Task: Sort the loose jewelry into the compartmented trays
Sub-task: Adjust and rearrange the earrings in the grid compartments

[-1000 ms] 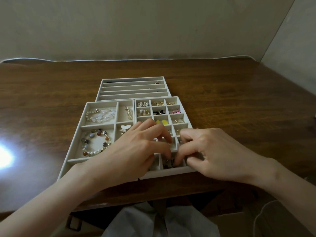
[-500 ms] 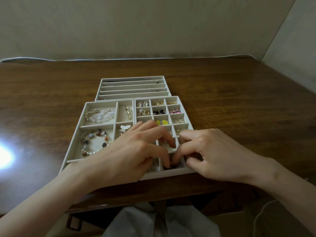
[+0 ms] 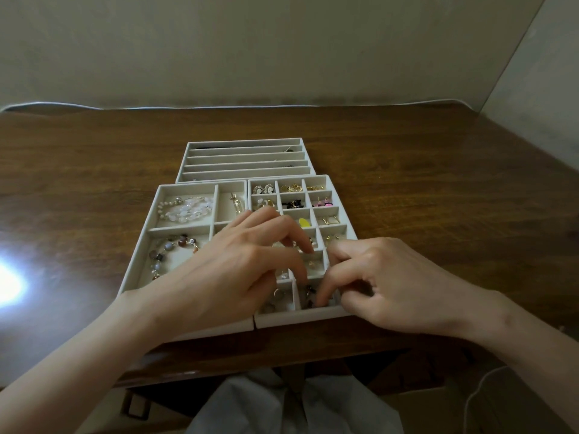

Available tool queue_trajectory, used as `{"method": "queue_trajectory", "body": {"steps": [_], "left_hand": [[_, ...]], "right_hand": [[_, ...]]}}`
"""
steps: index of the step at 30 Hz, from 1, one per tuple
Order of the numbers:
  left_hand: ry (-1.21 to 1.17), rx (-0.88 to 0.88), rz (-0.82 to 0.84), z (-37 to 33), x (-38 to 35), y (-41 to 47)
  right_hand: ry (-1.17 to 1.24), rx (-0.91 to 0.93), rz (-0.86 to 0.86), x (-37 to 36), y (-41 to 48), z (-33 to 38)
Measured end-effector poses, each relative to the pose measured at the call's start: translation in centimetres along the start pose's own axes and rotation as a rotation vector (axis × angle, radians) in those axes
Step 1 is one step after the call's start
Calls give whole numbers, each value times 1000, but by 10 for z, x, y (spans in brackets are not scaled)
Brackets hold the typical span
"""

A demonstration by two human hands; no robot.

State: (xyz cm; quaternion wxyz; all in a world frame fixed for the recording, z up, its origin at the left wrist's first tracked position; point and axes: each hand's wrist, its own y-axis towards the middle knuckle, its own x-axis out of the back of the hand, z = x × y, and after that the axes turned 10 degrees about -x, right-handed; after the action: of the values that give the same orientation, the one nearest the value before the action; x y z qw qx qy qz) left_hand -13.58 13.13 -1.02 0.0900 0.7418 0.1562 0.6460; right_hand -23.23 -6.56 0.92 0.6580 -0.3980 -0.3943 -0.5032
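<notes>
Over the small-cell tray (image 3: 297, 319) at the near edge of the surface (image 3: 438, 189): left hand (image 3: 225, 277), grip narrow, fingers curled above the middle cells. Right hand (image 3: 385, 286), grip narrow, forefinger and thumb tips drawn together down in the nearest cell, just right of a dark piece (image 3: 310, 291) lying there. Holding anything or not, in either grip: cannot tell in the shadow. Bead bracelet (image 3: 170, 249) in the larger tray (image 3: 134, 260) alongside.

Dark brown glossy wooden tabletop (image 3: 407, 170), with a bright white glare spot (image 3: 9, 277) by its left edge. Plain beige wall (image 3: 282, 48) right behind the far edge. Pale grey-white cloth (image 3: 250, 405) bunched below the near edge, thin white cable (image 3: 476, 378) to its right.
</notes>
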Motion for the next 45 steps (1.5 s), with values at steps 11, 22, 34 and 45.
{"method": "queue_trajectory", "body": {"steps": [11,22,34,45], "left_hand": [[-3,12,-93,5,6,-6],[-24,32,-66,5,9,-22],[-14,10,7,0,3,-24],[-23,6,79,3,8,-30]], "right_hand": [[31,18,4,-3,3,0],[47,0,-44,-3,6,-3],[158,48,-106,-1,13,4],[-102,76,-25,-5,25,23]]}}
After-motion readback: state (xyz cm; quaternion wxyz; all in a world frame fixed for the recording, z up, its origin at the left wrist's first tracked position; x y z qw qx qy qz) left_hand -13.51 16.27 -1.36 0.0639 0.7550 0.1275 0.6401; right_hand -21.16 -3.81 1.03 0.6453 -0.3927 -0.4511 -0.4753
